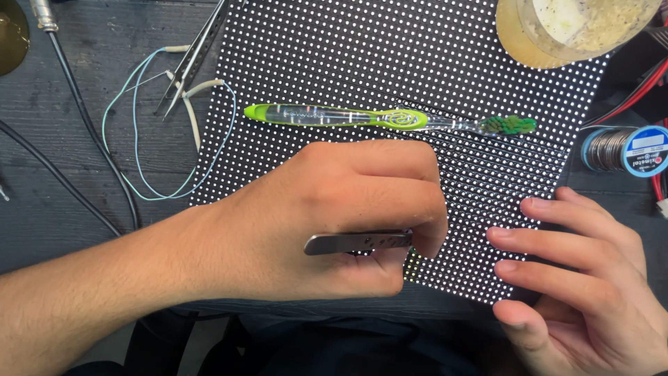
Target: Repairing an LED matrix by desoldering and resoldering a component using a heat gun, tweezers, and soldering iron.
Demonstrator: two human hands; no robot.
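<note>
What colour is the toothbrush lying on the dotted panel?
The toothbrush is lime green and clear, with dark green bristles; the head view shows it.

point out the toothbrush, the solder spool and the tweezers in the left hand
toothbrush (348, 116): head view, on its clear green handle
solder spool (624, 150): head view, on the wound wire beside its blue end
tweezers (355, 242): head view, on the steel shank showing in the left hand (327, 223)

Electronics repair bench, workshop type. Landmark: black LED matrix panel (390, 63) on dark scuffed wooden tabletop (69, 202). Left of panel: thin light-blue wire loops (139, 132), spare tweezers (193, 59), black cables (90, 125). Right of panel: solder spool (623, 150), red leads (637, 87). On panel: green toothbrush (390, 118) lying flat. At panel's upper right corner: clouded plastic tub (577, 28).
</note>
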